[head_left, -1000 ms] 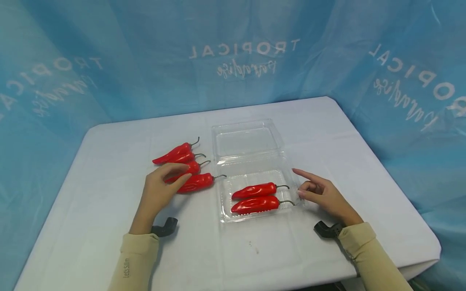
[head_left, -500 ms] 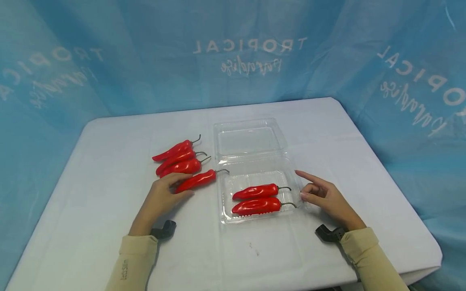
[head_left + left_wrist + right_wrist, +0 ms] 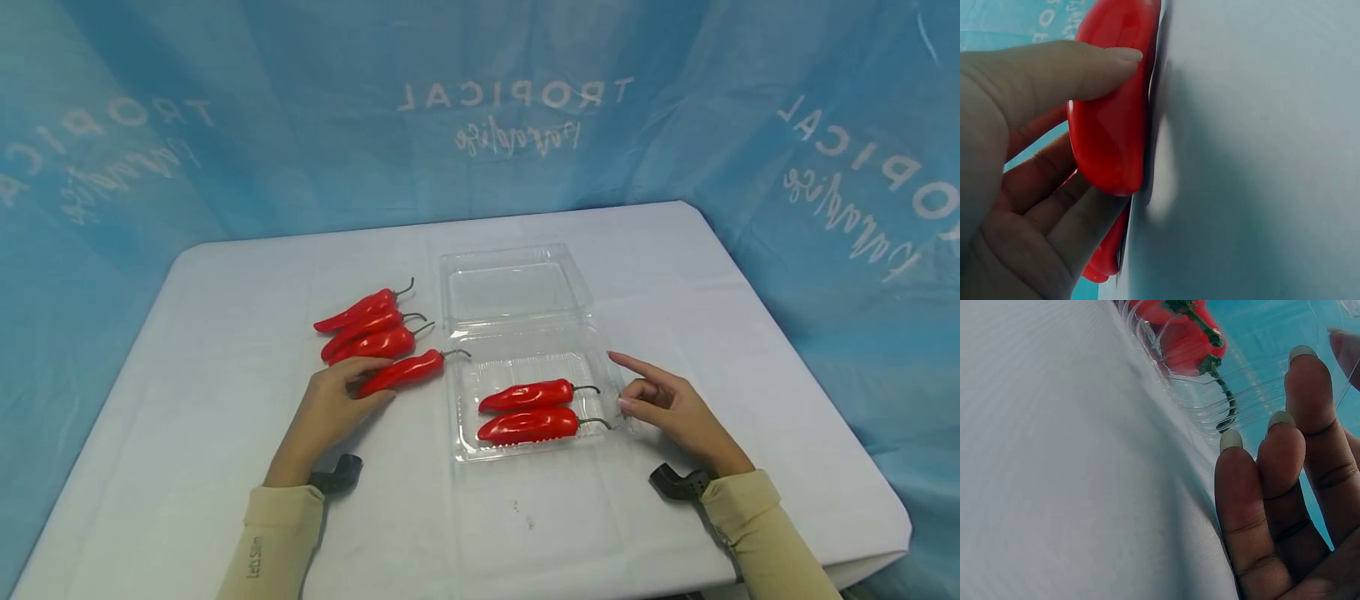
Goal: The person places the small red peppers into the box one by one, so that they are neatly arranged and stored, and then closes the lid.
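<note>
The left hand (image 3: 330, 408) pinches a red chili pepper (image 3: 411, 371) between thumb and fingers near its pointed end. In the left wrist view the thumb (image 3: 1085, 70) lies across that pepper (image 3: 1110, 150), which is close to the white cloth. Its green stem points right, at the left edge of a clear plastic clamshell box (image 3: 480, 456). Inside the box's base two red chili peppers (image 3: 525, 395) lie side by side. At the box's right edge rests the right hand (image 3: 675, 412), index finger extended, with its fingertips (image 3: 1232, 447) beside the clear wall.
Several more red chili peppers (image 3: 365, 333) lie in a row just behind the left hand. The box's lid (image 3: 510, 287) is folded back, flat on the white table (image 3: 187, 375). A blue printed curtain (image 3: 315, 150) closes off the back and sides.
The left hand has taken hold of the nearest chili pepper, which now sits slightly tilted and apart from the row. The right hand stays by the box's edge.
</note>
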A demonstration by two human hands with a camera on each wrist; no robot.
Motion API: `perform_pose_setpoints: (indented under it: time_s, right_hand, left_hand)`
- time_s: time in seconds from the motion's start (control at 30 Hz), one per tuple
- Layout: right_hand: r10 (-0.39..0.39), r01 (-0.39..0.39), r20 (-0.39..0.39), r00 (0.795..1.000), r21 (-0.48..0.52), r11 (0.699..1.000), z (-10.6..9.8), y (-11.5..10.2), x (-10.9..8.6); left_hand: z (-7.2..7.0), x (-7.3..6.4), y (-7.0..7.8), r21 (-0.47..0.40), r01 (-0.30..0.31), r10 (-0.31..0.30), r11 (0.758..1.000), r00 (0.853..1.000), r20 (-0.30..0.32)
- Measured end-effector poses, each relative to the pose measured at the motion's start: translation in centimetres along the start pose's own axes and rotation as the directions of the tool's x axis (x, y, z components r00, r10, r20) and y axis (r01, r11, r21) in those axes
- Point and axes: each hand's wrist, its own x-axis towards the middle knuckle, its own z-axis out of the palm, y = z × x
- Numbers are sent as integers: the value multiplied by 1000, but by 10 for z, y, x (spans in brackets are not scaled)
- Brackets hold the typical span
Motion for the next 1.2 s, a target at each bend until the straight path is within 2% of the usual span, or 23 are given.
perform_pose_setpoints:
  time_s: [0.2,0.4,0.57,0.73,0.87,1.0,1.2]
  right_hand:
    - [-3,3,-3,1000,7,1000,0,1,-2]
    - [-3,3,-3,1000,7,1000,0,0,-4]
    - [-4,4,-2,1000,3,1000,-1,-2,-6]
    - [-5,5,-3,1000,10,1000,-1,-1,-6]
    - [-23,23,4,1000,14,1000,0,2,-3]
    - [-32,32,9,999,24,999,0,3,0]
    - [-47,46,15,999,31,998,0,3,2]
  left_hand:
    - [-7,-3,3,25,27,-28,999,999,25]
    - [-26,-10,0,13,75,-76,997,997,23]
    - [-41,-15,-5,-18,93,-94,995,995,-29]
    - [-49,-17,-5,-78,91,-98,993,991,-94]
    - [-48,-15,-2,-87,22,-34,996,989,-143]
    - [-41,-10,11,-76,-71,56,995,981,-185]
    - [-24,0,37,-65,-218,204,974,963,-179]
